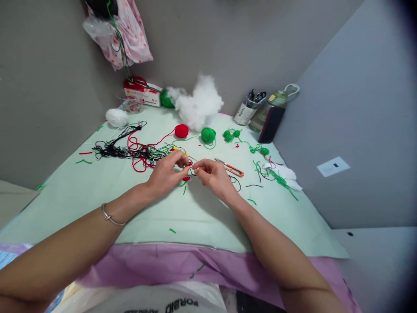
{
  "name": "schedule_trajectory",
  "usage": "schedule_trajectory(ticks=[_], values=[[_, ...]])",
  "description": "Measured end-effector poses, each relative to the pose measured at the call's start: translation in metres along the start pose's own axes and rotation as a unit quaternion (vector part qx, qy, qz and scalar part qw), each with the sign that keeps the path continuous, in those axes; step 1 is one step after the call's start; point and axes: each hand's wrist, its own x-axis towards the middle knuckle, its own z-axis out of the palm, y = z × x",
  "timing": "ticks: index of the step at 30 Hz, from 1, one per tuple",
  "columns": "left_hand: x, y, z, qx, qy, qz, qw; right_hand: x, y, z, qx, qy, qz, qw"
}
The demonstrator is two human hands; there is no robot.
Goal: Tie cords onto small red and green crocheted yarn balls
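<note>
My left hand [166, 173] and my right hand [212, 174] meet over the middle of a pale green table cover [97, 204]. The left hand's fingers pinch a small red and green crocheted piece [186, 164]. The right hand's fingertips are pinched together right beside that piece, apparently on a thin thread or needle too fine to name. A second small red piece [186, 178] lies just below the hands. Orange-handled snips [233, 169] lie just right of the right hand.
A tangle of black and red yarn [130, 150] lies at the left, a red yarn ball [181, 131] and a green yarn ball [208, 135] behind the hands. White stuffing [200, 104], a box [143, 94], a pen jar [246, 111], a bottle [272, 108] and a phone [271, 125] line the back.
</note>
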Motion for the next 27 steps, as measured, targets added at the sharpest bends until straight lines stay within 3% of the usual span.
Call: schedule_trajectory(ticks=[9, 17, 27], values=[[-0.001, 0.006, 0.001, -0.061, 0.023, -0.039, 0.997, -0.002, -0.003, 0.006, 0.061, 0.049, -0.035, 0.996], [-0.003, 0.009, 0.000, -0.075, 0.028, -0.046, 0.996, -0.002, -0.005, 0.005, 0.093, 0.043, -0.040, 0.994], [0.003, 0.005, -0.003, -0.081, 0.028, -0.034, 0.996, -0.001, -0.008, 0.002, 0.224, -0.016, 0.053, 0.973]])
